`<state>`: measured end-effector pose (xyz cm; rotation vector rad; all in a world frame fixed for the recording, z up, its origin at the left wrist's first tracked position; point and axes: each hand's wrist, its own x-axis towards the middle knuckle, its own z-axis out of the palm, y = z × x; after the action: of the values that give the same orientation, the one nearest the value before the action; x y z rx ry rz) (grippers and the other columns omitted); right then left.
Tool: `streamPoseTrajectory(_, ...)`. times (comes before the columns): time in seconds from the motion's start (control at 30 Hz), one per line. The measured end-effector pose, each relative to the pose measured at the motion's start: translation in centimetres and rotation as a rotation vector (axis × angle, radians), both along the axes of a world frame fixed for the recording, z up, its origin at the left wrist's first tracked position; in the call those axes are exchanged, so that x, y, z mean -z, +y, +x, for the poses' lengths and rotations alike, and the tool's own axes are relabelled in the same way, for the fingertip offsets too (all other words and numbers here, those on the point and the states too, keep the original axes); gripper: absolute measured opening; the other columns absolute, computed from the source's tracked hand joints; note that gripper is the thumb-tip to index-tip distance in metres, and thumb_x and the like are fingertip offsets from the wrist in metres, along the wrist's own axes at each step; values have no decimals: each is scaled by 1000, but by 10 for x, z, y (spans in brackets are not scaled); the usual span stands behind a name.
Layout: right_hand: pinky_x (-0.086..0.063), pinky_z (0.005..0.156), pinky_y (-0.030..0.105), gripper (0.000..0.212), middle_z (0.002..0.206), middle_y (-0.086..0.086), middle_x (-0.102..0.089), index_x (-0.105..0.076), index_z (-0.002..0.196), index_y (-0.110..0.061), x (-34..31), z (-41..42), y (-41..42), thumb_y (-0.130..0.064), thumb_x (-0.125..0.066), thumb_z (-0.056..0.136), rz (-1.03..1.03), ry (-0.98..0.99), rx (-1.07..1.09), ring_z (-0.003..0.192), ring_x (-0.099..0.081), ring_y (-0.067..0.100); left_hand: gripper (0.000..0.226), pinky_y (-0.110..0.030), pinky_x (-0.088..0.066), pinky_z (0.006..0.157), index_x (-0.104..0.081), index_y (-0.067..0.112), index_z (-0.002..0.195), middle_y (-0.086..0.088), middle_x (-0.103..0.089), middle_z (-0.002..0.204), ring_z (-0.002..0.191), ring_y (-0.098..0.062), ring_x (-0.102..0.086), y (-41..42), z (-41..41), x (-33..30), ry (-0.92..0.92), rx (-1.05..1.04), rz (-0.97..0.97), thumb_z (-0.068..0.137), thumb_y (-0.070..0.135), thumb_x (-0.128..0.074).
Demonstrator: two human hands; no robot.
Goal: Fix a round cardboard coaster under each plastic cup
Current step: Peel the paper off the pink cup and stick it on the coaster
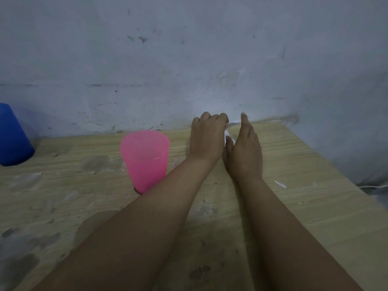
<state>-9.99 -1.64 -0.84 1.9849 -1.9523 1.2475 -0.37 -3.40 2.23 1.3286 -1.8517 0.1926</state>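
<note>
A translucent pink plastic cup [144, 158] stands upright, mouth up, left of centre on the wooden table [304, 185]. A blue plastic cup [12, 135] stands upside down at the far left edge. Both my hands reach to the table's far edge by the wall. My left hand [207, 141] has its fingers curled around a thin white object [230, 131], mostly hidden between the hands. My right hand [245, 152] lies beside it with fingers stretched forward, touching the white object. No cardboard coaster shows.
A stained pale wall [189, 59] rises right behind the table. A small white scrap [280, 184] lies on the table to the right of my right wrist. The table's right edge runs diagonally; a white cable [373, 186] lies beyond it.
</note>
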Motion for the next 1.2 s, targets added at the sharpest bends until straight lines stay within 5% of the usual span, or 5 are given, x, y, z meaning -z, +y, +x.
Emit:
streamPoseTrajectory(0.33,-23,111,37,68,148,10,-31,-21,144,-9,-36,13,69,-7,-55,84,-286,-235,24,137,-26,24,9,-32,-30,74,-54,12,94,3,-57,75,75,-23,-53,67,4,-47,88,362,206,87,7,-52)
streamPoseTrajectory(0.47,-42,83,21,50,122,0,-54,-38,133,-23,-71,3,116,-15,-55,87,-121,-464,-115,108,-51,14,12,-30,-33,59,-56,10,97,-1,-57,79,68,-21,-49,111,15,-72,109,516,282,95,16,-46)
streamPoseTrajectory(0.63,-37,58,23,11,74,-4,-59,-61,82,-20,-106,2,175,-11,-55,81,14,-548,-177,65,-51,9,13,-31,-41,63,-59,10,99,-7,-64,85,72,-22,-55,154,40,-100,137,554,300,95,13,-47)
streamPoseTrajectory(0.8,-34,55,29,17,66,15,-47,-56,75,4,-125,26,215,-12,-58,80,64,-603,-213,62,-44,19,20,-5,-39,61,-57,20,113,3,-60,85,78,-4,-57,190,80,-115,232,554,369,94,22,-56)
streamPoseTrajectory(1.2,-24,50,26,22,57,-2,-35,-50,60,-9,-96,107,210,-6,-55,81,-27,-782,-73,54,-29,10,33,-8,-45,67,-58,21,113,3,-65,81,73,-5,-59,199,188,-84,379,443,396,84,9,-68)
